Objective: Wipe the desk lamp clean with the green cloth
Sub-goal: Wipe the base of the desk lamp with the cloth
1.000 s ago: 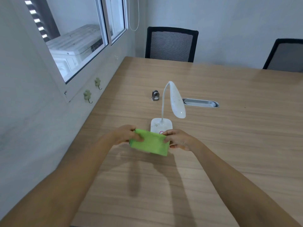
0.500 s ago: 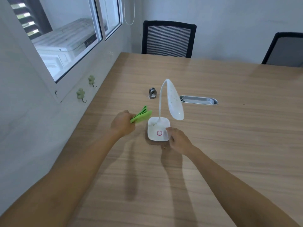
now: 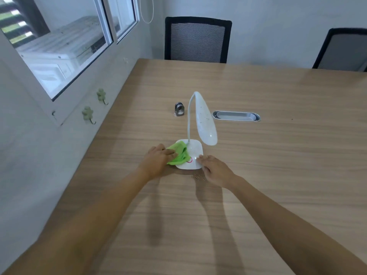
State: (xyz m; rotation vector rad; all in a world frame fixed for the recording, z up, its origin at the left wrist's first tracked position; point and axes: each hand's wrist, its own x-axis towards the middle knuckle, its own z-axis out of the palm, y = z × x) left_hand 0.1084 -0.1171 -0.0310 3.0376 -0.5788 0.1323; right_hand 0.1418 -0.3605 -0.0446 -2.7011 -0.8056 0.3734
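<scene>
White desk lamp (image 3: 195, 135) upright on the wooden desk (image 3: 278, 175), near its left half, square base toward the camera, thin neck rising from the back of the base and bending over into a long head that hangs above the base's far right corner. Dark specks scattered over the head's top surface. Pink ring on the base, partly covered.

Green cloth (image 3: 178, 153) bunched on the left part of the base, spilling over its left edge onto the desk. Left hand (image 3: 158, 158) pressed flat on the cloth, fingers curled over it, grip closed on the cloth from the left side. Right hand (image 3: 215, 168) at the base's near right corner, fingers loosely spread and open, fingertips (image 3: 199, 158) touching the white edge, holding nothing. Small patch of crumbs or dust (image 3: 196, 177) on the desk just in front of the base, beside the right hand.

Behind the lamp, well apart: small metal clip-like object (image 3: 179, 109) to the left, oval grey cable tray (image 3: 236, 116) sunk into the desk to the right. Two black mesh chairs (image 3: 197, 39) at the far edge. Window (image 3: 59, 46) in the left wall, two green flower-shaped hooks (image 3: 87, 114) below it.
</scene>
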